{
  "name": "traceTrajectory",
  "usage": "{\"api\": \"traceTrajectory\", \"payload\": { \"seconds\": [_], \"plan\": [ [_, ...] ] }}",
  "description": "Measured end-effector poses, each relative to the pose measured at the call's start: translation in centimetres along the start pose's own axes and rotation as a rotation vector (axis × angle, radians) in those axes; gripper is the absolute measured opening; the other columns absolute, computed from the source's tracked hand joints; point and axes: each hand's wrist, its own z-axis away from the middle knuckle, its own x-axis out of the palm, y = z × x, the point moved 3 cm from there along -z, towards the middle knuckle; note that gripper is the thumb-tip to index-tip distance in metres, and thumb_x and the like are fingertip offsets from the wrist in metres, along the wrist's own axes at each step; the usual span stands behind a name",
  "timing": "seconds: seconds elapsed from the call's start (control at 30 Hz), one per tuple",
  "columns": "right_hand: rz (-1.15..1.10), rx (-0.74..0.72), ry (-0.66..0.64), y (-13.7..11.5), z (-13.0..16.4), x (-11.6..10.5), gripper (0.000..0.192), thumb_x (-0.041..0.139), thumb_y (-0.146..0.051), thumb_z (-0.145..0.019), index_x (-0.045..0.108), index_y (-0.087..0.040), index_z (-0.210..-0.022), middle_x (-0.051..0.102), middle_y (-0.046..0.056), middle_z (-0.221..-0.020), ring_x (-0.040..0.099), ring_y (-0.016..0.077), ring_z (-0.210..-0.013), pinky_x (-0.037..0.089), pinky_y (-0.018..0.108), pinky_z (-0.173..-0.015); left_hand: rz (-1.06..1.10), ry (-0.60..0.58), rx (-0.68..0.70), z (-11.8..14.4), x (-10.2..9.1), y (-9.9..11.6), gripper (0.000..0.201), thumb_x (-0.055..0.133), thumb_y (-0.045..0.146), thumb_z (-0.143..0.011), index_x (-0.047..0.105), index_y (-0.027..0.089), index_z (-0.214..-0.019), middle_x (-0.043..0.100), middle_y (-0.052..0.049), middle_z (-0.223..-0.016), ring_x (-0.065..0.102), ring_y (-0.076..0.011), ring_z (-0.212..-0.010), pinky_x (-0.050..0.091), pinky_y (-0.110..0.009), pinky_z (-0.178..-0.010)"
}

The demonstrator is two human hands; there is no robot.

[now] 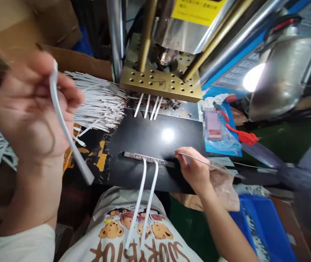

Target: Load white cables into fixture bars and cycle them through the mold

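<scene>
Two strips hang from the bar at centre, long axes toward us; our right hand pinches beside it, left hand grips another strip upper left.

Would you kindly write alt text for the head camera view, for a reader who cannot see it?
A person's raised left hand holds a white strap, while the right hand rests at a metal strip on a black work plate. Two white straps hang from the strip, under a press with a brass plate.
</scene>
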Motion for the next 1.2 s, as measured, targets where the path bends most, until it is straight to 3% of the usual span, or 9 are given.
{"api": "traceTrajectory", "payload": {
  "seconds": [0.1,0.3,0.57,0.77,0.87,0.93,1.0,1.1,1.2],
  "plan": [
    [-0.231,0.051,0.01,-1.5,2.0,1.1,0.009,0.055,-0.018,-0.099,0.063,-0.023,-0.098,0.074,0.004,-0.092,0.07,0.0181,-0.086,0.056,0.03,-0.078,-0.203,-0.21,0.098,5.3,1.0,-2.6,0.011,0.079,0.025,-0.083,0.076,0.026,-0.093,0.071,0.004,-0.089,0.067,-0.0098,-0.075,0.058,-0.026,-0.067],
    [-0.269,0.002,0.036,-2.9,2.5,2.8,0.011,0.057,-0.014,-0.098,0.062,-0.023,-0.097,0.074,0.006,-0.094,0.071,0.0184,-0.085,0.058,0.031,-0.075,-0.452,-0.711,0.241,13.8,2.9,-6.0,0.019,0.065,0.01,-0.091,0.07,0.021,-0.107,0.074,-0.001,-0.092,0.071,-0.0144,-0.086,0.055,-0.029,-0.082],
    [-0.209,-0.093,-0.027,-3.0,1.9,3.0,0.011,0.058,-0.009,-0.097,0.061,-0.02,-0.095,0.073,0.006,-0.094,0.069,0.0182,-0.081,0.052,0.03,-0.073,-0.59,-0.959,0.222,13.7,4.3,-4.9,0.011,0.054,0.014,-0.096,0.065,0.015,-0.099,0.073,-0.008,-0.097,0.07,-0.0194,-0.094,0.053,-0.034,-0.086],
    [-0.209,-0.1,-0.01,-3.0,1.9,3.2,0.009,0.057,-0.012,-0.097,0.062,-0.018,-0.094,0.073,0.007,-0.095,0.069,0.0189,-0.082,0.052,0.031,-0.075,-0.715,-0.947,0.349,14.0,4.8,-5.3,0.01,0.057,0.013,-0.094,0.064,0.016,-0.088,0.072,-0.003,-0.086,0.068,-0.018,-0.081,0.05,-0.032,-0.076],
    [-0.284,-0.11,-0.198,-2.1,0.7,2.3,0.013,0.052,-0.016,-0.1,0.064,-0.019,-0.095,0.073,0.006,-0.094,0.069,0.0175,-0.08,0.054,0.029,-0.073,-0.723,-0.949,0.33,14.3,4.6,-5.2,0.011,0.056,0.014,-0.095,0.064,0.017,-0.088,0.071,-0.003,-0.085,0.068,-0.0178,-0.083,0.05,-0.032,-0.075],
    [-0.376,-0.188,-0.467,-1.1,-1.4,1.5,0.019,0.049,-0.015,-0.099,0.067,-0.021,-0.1,0.073,0.005,-0.098,0.07,0.0159,-0.083,0.055,0.026,-0.073,-0.737,-1.012,0.283,13.9,4.4,-5.1,0.014,0.053,0.014,-0.096,0.065,0.017,-0.09,0.071,-0.004,-0.087,0.068,-0.0182,-0.085,0.051,-0.032,-0.077],
    [-0.407,-0.211,-0.585,0.6,-4.8,0.8,0.023,0.05,-0.014,-0.097,0.07,-0.022,-0.104,0.074,0.005,-0.099,0.071,0.0161,-0.085,0.055,0.026,-0.075,-0.688,-1.149,0.232,12.5,4.5,-5.4,0.018,0.051,0.01,-0.095,0.067,0.018,-0.097,0.073,-0.005,-0.096,0.069,-0.019,-0.093,0.053,-0.033,-0.083],
    [-0.278,0.035,-0.278,5.2,-12.5,1.3,0.017,0.056,-0.019,-0.091,0.071,-0.018,-0.099,0.073,0.006,-0.087,0.069,0.02,-0.078,0.054,0.033,-0.076,-0.535,-1.19,0.113,7.3,6.1,-7.8,0.031,0.05,0.004,-0.091,0.067,0.019,-0.112,0.072,-0.005,-0.111,0.068,-0.0172,-0.103,0.054,-0.03,-0.091],
    [-0.116,0.371,0.035,10.1,-20.0,4.1,0.023,0.054,-0.017,-0.09,0.068,-0.014,-0.108,0.072,0.01,-0.088,0.068,0.0253,-0.085,0.053,0.042,-0.086,-0.514,-0.715,-0.05,-0.4,9.0,-13.3,0.02,0.058,0.011,-0.09,0.068,0.013,-0.108,0.07,-0.001,-0.084,0.066,-0.0133,-0.075,0.054,-0.026,-0.073]
  ]
}}
